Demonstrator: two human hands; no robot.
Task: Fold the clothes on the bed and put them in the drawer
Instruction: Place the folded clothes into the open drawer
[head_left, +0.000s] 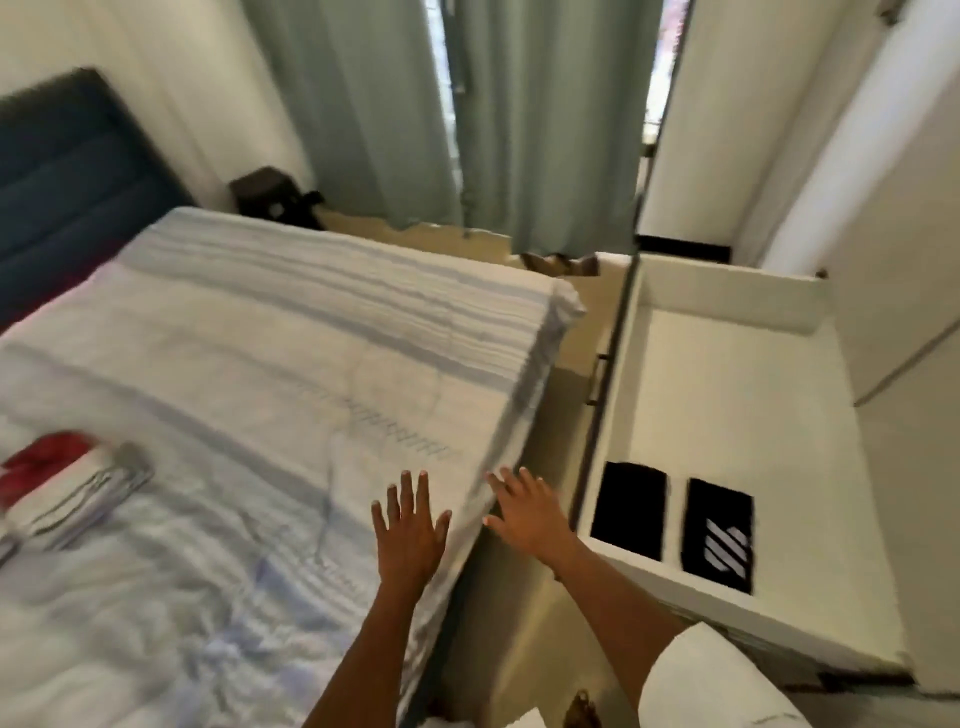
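Left hand (410, 525): fingers spread, empty, over bed (270, 332) edge.
Right hand (524, 512): fingers apart, empty.
Drawer (727, 415): 3 o'clock, open, two black folded garments (628, 510) inside.
Clothes (67, 483): 9 o'clock on bed.

Bed cover (270, 364): soft woven cloth, matt, wrinkled, pale stripes. Headboard (67, 171): padded upholstery, dull dark blue. Curtains (545, 130): thin matt fabric, hanging in folds. Drawer (717, 415): smooth white laminate, slight sheen. Two folded garments inside, matt black cloth (628, 509), second (717, 535) carrying flat white printed stripes. Red-and-white folded clothes (57, 483): cloth, blurred.
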